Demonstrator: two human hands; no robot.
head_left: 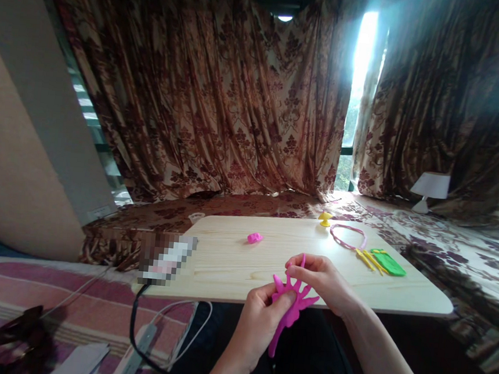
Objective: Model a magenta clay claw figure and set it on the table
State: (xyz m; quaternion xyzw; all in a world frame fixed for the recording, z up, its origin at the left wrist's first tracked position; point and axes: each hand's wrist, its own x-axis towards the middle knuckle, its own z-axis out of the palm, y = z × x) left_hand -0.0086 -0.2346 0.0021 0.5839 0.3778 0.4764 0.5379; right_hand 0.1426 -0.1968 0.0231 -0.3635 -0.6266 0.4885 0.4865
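A bright pink, soft-looking clay piece shaped like a hand, with several thin prongs and a tapering tail, is held over the table's near edge. My left hand grips its broad middle, the thumb pressed on top. At one upright prong, the fingertips of my right hand are pinched together. Further off on the table lies a small pink lump. To the right are a pink loop, yellow sticks and a flat green piece.
The pale wooden table has rounded corners. A yellow mushroom-shaped piece stands at its far edge. A blurred-out device sits at the left edge, with a black cable hanging down. A white lamp stands behind at right.
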